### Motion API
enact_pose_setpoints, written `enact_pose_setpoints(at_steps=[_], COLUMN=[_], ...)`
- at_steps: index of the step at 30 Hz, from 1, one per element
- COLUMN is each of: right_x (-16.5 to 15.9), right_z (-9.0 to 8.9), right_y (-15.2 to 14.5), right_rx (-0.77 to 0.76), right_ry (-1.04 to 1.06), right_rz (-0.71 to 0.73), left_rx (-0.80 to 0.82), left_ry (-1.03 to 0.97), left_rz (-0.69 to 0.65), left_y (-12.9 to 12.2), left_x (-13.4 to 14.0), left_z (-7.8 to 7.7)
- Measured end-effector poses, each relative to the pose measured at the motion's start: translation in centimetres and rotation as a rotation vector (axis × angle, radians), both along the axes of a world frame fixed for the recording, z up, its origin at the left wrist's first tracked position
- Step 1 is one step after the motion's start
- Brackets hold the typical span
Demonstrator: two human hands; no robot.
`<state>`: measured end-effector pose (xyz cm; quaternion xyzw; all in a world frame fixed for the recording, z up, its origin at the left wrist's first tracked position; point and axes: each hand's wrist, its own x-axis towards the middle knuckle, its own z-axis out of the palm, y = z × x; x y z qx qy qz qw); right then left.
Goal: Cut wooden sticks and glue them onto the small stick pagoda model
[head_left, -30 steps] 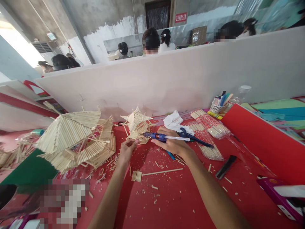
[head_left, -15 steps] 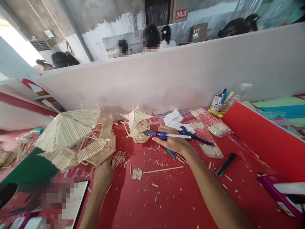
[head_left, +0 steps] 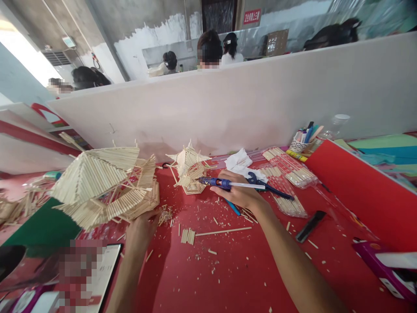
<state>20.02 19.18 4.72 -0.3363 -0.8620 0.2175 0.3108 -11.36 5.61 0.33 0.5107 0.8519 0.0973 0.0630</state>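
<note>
One hot-glue gun (head_left: 221,183) sits gripped in the fingers of the right hand (head_left: 239,191), its nozzle aimed towards 9 o'clock at the lower tier of the small stick pavilion (head_left: 186,159), the centre of this dial; whether it touches cannot be told. Between 7 and 8 o'clock, the left hand (head_left: 142,229) reaches to the near base edge of the large stick pavilion (head_left: 97,174), beside a heap of offcuts (head_left: 166,214); what its fingers hold, if anything, is hidden.

The large pavilion, at 9 o'clock, looks well advanced, its upper roof closely covered. The small one has its upper roof and hexagonal base; its lower tier seems only partly covered. Apparently unused are the short sticks (head_left: 188,236) at 6 o'clock, a long stick (head_left: 224,231) at 5 on the red tabletop (head_left: 195,282), and packed sticks (head_left: 289,167) at 3.

Compared with one second ago, the left hand has moved from beside the nozzle to the large pavilion, while the right hand stays about where it was.
</note>
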Motion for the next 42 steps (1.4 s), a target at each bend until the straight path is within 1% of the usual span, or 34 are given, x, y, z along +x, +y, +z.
enact_pose_setpoints(at_steps=[3,6,8,13,17,20,23,26,28,30,34,36,38,40,42], right_x=[0.0,0.1,0.1,0.0,0.0,0.1,0.1,0.1,0.1,0.1,0.2,0.2,0.2,0.2,0.2], right_z=[0.3,0.3,0.3,0.0,0.1,0.1,0.1,0.1,0.1,0.1,0.2,0.3,0.3,0.4,0.4], right_y=[-0.1,-0.1,-0.1,0.0,-0.1,-0.1,0.0,0.0,0.0,0.0,0.0,0.0,-0.1,-0.1,-0.1], right_rx=[0.003,-0.001,-0.003,-0.005,-0.005,-0.017,-0.018,-0.017,-0.017,-0.018,-0.034,-0.037,-0.033,-0.03,-0.029], right_ry=[0.002,0.003,-0.001,0.015,0.014,0.007,0.005,0.004,0.001,-0.002,-0.009,-0.006,0.003,0.008,0.008], right_rz=[0.015,0.022,0.02,0.016,0.02,0.015,0.016,0.017,0.016,0.015,0.011,0.011,0.011,0.008,0.002], left_rx=[0.067,0.12,0.148,0.25,0.244,0.161,0.07,0.056,0.025,-0.016,-0.025,-0.056,-0.093,-0.081,-0.047], left_ry=[-0.04,-0.031,-0.018,0.02,0.084,0.049,0.003,0.03,0.057,0.093,0.203,0.201,0.161,0.142,0.157], left_rz=[-0.033,-0.088,-0.121,-0.164,-0.195,-0.142,-0.077,-0.025,0.004,-0.005,-0.132,-0.12,-0.072,-0.059,-0.084], left_y=[0.1,-0.1,-0.3,-0.3,0.3,0.5,0.4,0.2,0.1,0.1,0.1,0.2,0.3,0.5,0.7], left_x=[0.3,0.3,0.1,-0.5,-0.5,-0.2,0.3,0.7,0.7,0.5,0.2,0.5,0.9,1.4,1.6], left_z=[0.2,0.2,-0.2,-1.6,-2.1,-1.7,-0.8,0.2,0.5,0.5,0.0,0.2,0.7,1.2,1.6])
